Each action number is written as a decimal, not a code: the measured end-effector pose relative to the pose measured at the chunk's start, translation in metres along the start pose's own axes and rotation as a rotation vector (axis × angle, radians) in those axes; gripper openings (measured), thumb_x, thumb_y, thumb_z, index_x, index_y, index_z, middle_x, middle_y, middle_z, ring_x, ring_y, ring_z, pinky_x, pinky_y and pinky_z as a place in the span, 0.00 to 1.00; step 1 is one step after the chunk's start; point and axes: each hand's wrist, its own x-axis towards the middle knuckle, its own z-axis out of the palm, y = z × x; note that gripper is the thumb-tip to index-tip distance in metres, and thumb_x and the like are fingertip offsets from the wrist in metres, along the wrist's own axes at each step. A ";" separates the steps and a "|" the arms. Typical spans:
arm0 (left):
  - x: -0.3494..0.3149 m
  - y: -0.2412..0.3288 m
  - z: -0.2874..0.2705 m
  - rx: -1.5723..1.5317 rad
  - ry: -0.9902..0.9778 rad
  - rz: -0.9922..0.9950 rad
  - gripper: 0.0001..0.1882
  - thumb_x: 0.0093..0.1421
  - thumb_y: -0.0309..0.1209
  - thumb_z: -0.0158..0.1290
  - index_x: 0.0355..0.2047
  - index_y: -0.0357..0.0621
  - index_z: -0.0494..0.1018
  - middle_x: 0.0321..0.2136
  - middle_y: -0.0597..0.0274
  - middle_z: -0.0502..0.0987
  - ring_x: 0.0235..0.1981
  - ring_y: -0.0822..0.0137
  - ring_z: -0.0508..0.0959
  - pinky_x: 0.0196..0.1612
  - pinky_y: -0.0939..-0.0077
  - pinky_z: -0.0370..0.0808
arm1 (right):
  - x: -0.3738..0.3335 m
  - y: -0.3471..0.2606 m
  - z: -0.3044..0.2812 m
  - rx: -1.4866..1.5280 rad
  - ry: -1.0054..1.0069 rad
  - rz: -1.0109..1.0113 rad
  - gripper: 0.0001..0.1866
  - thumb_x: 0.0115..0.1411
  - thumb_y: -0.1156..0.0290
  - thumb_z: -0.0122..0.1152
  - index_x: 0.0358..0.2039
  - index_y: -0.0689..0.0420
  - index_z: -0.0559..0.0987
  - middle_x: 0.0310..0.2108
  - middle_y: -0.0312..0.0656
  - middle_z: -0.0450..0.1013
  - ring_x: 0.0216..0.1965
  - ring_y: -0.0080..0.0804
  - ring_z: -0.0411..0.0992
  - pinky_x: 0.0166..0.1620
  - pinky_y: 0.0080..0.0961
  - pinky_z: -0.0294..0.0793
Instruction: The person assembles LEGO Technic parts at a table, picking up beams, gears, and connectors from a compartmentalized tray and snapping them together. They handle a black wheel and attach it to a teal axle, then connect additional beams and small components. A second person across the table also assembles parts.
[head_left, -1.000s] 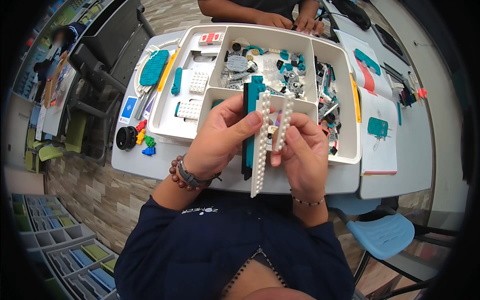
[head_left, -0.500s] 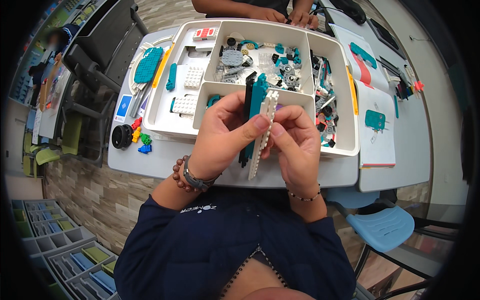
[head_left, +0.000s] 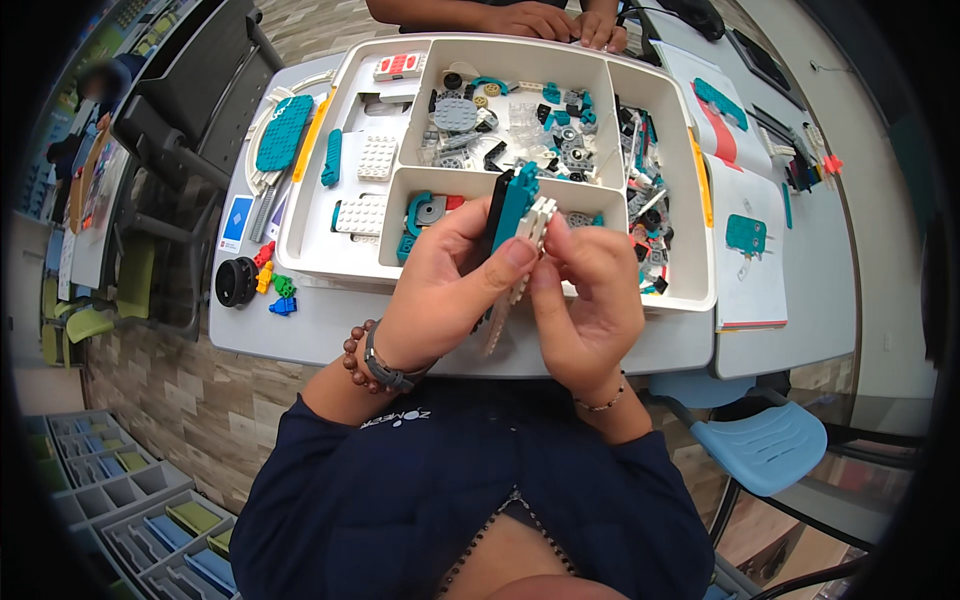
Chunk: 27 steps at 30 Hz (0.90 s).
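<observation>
My left hand (head_left: pixel 435 290) is closed around a bundle of long, studded building-brick plates, held on edge above the front of the tray. Black plates (head_left: pixel 497 205) lie on its left side, teal plates (head_left: pixel 514 208) in the middle and white plates (head_left: pixel 537 218) on the right, under my thumb. My right hand (head_left: pixel 590 310) is closed, with thumb and fingertips pinching the right edge of the white plates. Its fingers partly hide what lies between them.
A white divided tray (head_left: pixel 300 262) holds many loose bricks. Left of it are a teal plate (head_left: pixel 287 140), a black wheel (head_left: pixel 237 282) and small coloured figures (head_left: pixel 284 295). An open booklet (head_left: pixel 757 285) lies at right. Another person's hands (head_left: pixel 545 22) rest beyond the tray.
The white plates have tilted within my hands, their lower end swinging left. My right fingers have shifted slightly up along their edge. The view has moved a little.
</observation>
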 end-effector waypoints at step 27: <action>-0.016 -0.013 -0.001 0.250 0.007 0.180 0.18 0.63 0.43 0.42 0.39 0.38 0.60 0.33 0.61 0.62 0.35 0.71 0.64 0.41 0.76 0.61 | 0.000 -0.009 0.003 -0.263 0.011 -0.341 0.18 0.40 0.80 0.64 0.37 0.60 0.77 0.31 0.37 0.67 0.34 0.37 0.69 0.40 0.32 0.68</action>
